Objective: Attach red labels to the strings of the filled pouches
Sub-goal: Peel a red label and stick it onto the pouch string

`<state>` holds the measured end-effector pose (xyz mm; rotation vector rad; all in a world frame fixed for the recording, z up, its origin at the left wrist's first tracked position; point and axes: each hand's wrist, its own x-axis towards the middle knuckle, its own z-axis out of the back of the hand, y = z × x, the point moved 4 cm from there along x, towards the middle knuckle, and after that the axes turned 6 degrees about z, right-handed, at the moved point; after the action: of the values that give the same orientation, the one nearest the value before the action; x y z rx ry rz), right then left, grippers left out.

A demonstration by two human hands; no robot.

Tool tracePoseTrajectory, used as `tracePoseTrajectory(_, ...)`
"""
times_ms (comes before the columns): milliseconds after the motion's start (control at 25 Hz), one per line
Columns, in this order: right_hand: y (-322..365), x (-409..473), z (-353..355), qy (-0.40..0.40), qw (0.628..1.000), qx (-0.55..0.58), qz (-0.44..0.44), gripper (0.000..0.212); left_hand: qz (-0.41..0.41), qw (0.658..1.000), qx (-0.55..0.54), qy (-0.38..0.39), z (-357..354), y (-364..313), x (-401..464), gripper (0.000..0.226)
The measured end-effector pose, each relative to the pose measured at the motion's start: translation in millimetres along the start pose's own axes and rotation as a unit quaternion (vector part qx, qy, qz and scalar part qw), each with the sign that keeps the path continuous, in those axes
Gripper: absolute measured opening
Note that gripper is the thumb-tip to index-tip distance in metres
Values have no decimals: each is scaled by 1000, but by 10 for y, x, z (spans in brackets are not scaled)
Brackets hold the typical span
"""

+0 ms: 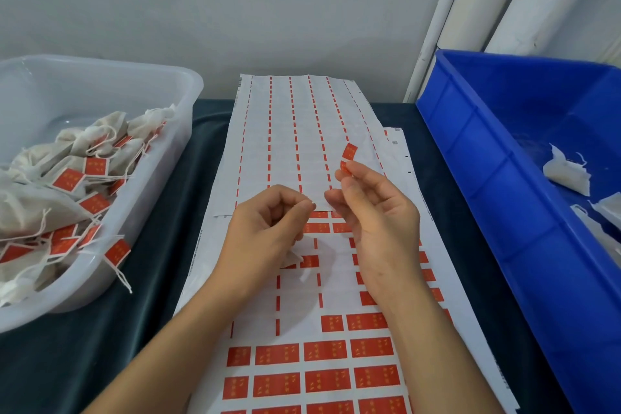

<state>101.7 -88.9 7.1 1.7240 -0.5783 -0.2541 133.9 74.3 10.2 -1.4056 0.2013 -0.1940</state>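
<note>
My right hand [373, 208] pinches a peeled red label [348, 155] at its fingertips, the label curling upward over the sheets. My left hand [268, 225] is curled, thumb and forefinger pinched on a thin white string, with a small white pouch [292, 259] partly hidden beneath the palm. Both hands hover over a label sheet [322, 356] with rows of red labels. A used sheet [295, 141] with only red dashes lies farther back.
A clear tub [111, 77] at the left holds several white pouches with red labels [67, 178] on their strings. A blue bin [504, 178] at the right holds a few unlabelled pouches [568, 171]. Dark cloth [141, 312] covers the table; white pipes [470, 10] stand behind.
</note>
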Motion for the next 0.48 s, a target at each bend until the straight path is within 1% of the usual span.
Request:
tracePoseTrajectory(80,-3,7,26,-33,999,5,-12,22,12,1000,-10,-3,2,-1,1,17)
tracePoseTrajectory(160,0,-1,46,-57,998,-20,-8,25,25,1000,-13,-8,2,3,3,18)
tracePoseTrajectory(240,-3,-12,60,-69,997,-44,0,17,35,999,-16,-11,-1,2,3,17)
tracePoseTrajectory(320,1,-21,62,-68,997,-41,-1,13,38,999,-20,-12,-4,1,5,18)
tracePoseTrajectory(400,0,-24,53,-56,998,-19,-15,19,39,999,-21,-15,-4,2,3,18)
tracePoseTrajectory(480,6,-35,26,-35,999,1,-31,20,39,999,-18,-18,-4,3,0,18)
